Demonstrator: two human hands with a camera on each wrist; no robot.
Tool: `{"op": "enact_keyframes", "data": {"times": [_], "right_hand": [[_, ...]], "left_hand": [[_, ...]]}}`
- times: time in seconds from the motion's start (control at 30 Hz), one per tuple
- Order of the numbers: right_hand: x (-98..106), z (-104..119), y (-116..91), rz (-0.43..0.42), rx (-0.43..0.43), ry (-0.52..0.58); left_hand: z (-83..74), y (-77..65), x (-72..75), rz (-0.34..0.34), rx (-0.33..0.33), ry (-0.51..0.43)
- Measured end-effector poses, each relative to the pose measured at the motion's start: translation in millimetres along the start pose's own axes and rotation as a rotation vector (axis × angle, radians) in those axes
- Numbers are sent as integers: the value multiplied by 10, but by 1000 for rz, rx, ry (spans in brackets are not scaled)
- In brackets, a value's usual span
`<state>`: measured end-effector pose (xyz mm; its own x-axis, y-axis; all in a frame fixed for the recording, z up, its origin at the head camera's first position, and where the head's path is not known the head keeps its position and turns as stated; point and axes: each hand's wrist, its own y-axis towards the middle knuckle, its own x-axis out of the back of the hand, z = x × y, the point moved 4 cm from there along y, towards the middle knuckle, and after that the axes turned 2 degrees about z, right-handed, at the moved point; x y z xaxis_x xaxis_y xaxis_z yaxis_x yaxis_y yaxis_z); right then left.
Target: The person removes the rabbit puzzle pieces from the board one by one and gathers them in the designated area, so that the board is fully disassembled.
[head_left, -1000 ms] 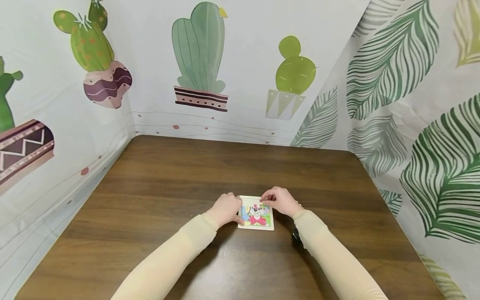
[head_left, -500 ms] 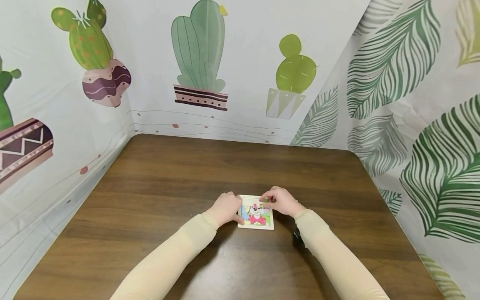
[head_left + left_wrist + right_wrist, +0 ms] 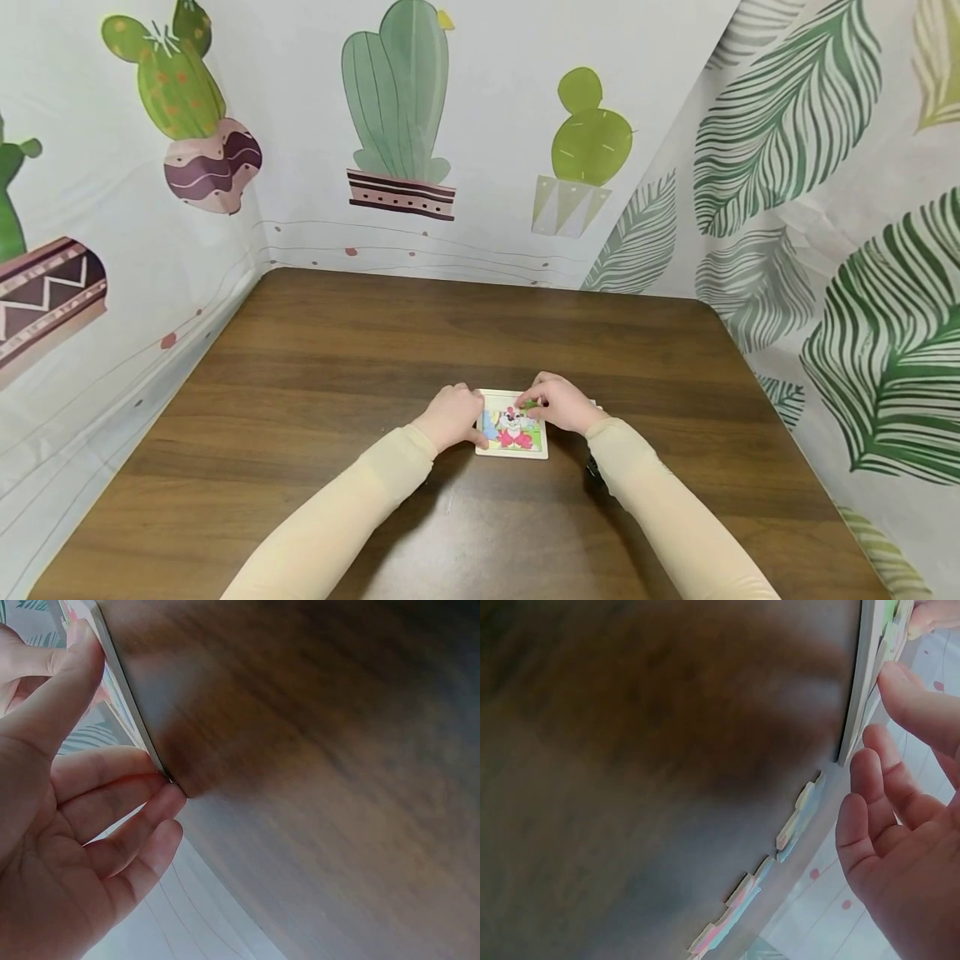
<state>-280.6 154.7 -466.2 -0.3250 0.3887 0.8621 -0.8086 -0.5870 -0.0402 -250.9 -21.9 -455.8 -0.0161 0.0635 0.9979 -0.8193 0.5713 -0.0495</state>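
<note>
Puzzle tray (image 3: 513, 455), one: square, pale-rimmed, lying flat on the table between the two hands. Contents: a picture (image 3: 513, 435) of a white-faced animal in red, with blue to its left and green to its right; a pale area shows at the far side, left of the right hand's fingertips.

Left hand (image 3: 451, 417): clamped on the tray's left edge, thumb toward the near corner, fingers bent against the far part of that edge.

Right hand (image 3: 564, 405): thumb and forefinger close together over the tray's far right part, the other fingers loosely bent; whether a piece sits between the tips, one cannot tell.

Loose pieces (image 3: 735, 901), several: flat, coloured, lying on the table just beyond the tray's right side, in the right wrist view; mostly hidden behind the right hand from above.

Sleeves (image 3: 345, 508), two: cream, reaching the wrists.

Table (image 3: 450, 333): brown, wood-grained, rounded far corners.

Backdrop (image 3: 495, 108): white, printed with potted cacti at left and far, leaves at right.
</note>
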Motion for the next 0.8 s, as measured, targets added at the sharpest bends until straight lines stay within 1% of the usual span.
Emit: {"op": "enact_keyframes", "data": {"times": [0.17, 0.2, 0.3, 0.4, 0.43, 0.53, 0.8], "right_hand": [[4, 31, -13, -19, 42, 11], [5, 43, -16, -29, 68, -2], [-1, 58, -11, -47, 87, -22], [0, 62, -1, -51, 54, -53], [0, 58, 4, -48, 26, -50], [4, 55, 8, -41, -13, -68], [2, 45, 3, -25, -33, -62]], "left_hand": [[-1, 1, -3, 5, -2, -3], [-2, -1, -2, 4, -2, -4], [-1, -1, 1, 0, -1, -2], [2, 0, -2, 0, 2, -3], [3, 0, -5, 1, 3, -4], [4, 2, -10, 3, 4, -4], [6, 10, -16, 0, 1, 7]]}}
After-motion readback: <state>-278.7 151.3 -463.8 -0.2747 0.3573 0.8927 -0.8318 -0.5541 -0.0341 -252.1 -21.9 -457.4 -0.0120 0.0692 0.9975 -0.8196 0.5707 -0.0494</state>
